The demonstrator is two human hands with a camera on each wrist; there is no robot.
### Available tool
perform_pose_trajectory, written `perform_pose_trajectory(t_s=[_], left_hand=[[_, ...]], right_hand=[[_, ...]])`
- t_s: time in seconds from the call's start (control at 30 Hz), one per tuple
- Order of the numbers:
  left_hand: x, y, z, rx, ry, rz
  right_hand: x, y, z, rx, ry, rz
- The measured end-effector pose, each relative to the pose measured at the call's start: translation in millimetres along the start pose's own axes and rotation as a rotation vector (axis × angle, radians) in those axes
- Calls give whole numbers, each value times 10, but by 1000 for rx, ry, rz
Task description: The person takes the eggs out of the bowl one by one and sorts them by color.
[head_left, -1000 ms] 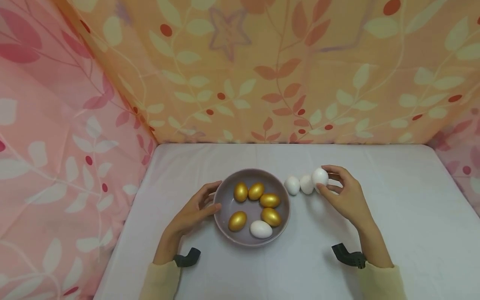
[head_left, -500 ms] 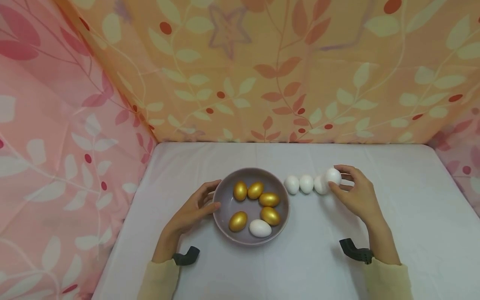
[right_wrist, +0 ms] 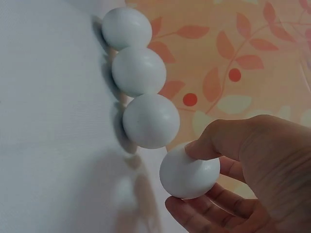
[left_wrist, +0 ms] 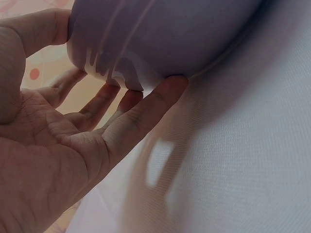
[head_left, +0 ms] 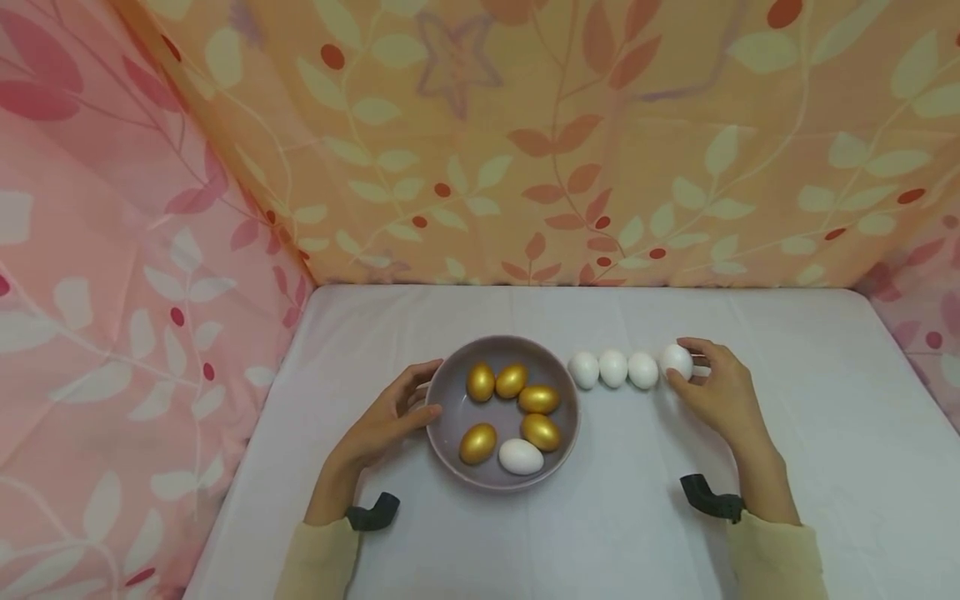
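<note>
My left hand (head_left: 386, 421) holds the left side of a mauve bowl (head_left: 501, 423), thumb at the rim. In the left wrist view its fingertips touch the outer wall of the bowl (left_wrist: 170, 39). Several golden eggs (head_left: 539, 399) and one white egg (head_left: 521, 457) lie inside. With thumb and fingers, my right hand (head_left: 720, 387) pinches another white egg (head_left: 677, 362) at the right end of a row. Three white eggs (head_left: 584, 369) stand beside it, in line with the bowl. In the right wrist view the held egg (right_wrist: 187, 174) appears slightly apart from the nearest standing egg (right_wrist: 151, 121).
A white cloth (head_left: 600, 533) covers the table. Behind it hangs an orange leaf-patterned curtain (head_left: 465, 167), with a pink one (head_left: 112, 333) on the left. Dark curved pieces (head_left: 375, 512) sit at both wrists.
My right hand has moved right with the white egg, then lowered it at the row's end. The third standing egg, earlier covered, now shows fully. My left hand and the bowl have barely moved.
</note>
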State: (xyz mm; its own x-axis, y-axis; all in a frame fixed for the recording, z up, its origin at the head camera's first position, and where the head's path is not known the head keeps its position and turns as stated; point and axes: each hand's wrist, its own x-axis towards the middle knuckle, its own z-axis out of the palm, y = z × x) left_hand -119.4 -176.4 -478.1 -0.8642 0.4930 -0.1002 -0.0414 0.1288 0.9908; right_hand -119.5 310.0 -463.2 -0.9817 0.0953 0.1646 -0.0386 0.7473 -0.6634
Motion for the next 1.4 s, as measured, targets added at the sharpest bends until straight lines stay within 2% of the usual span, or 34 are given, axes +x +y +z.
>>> perform_pose_trajectory(t_s=[0.5, 0.87, 1.17, 1.4], left_hand=[[-23, 27, 1, 8, 11, -29], [-24, -2, -15, -6, 4, -7], [-13, 35, -29, -2, 12, -12], [1, 22, -3, -19, 9, -16]], right_hand=[[-41, 63, 128, -35, -46, 23], [-48, 52, 139, -23, -68, 9], [-22, 48, 117, -37, -68, -27], [-50, -21, 73, -49, -61, -2]])
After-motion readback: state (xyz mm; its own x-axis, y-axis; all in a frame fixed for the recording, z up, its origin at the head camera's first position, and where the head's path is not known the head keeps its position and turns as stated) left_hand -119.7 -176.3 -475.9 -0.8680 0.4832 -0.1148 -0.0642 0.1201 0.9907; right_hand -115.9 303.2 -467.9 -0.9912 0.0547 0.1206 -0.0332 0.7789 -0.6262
